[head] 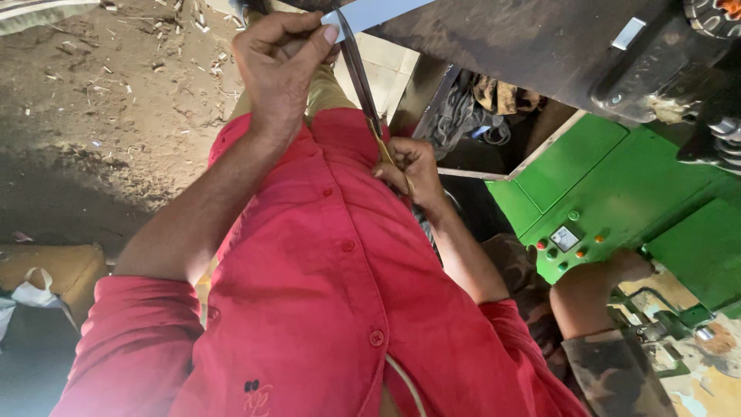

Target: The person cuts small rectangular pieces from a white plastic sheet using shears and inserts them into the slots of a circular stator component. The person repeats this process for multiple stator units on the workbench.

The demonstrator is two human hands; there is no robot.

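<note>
I see a thin metal strip at the top centre of the frame, its long axis running steeply from the upper left down toward the lower right. Its upper end meets a pale flat piece at the edge of a dark machine desk; its lower end turns yellowish where it enters my right hand.

My left hand is raised in front of the red shirt, forearm sloping up from the lower left, fingers curled shut with the thumb pressed against the strip near its top. My right hand sits lower and just to the right, against the shirt front, fingers closed around the strip's lower end, wrist bent back toward the elbow.

To the right stands a green machine with a small panel of coloured buttons. Another person's hand in a dark patterned sleeve rests near that panel, well apart from mine. Under the dark desk lies a tangle of cloth and cables. On the left is a dirt floor strewn with chips and scraps, with a tan bag at the lower left edge.
</note>
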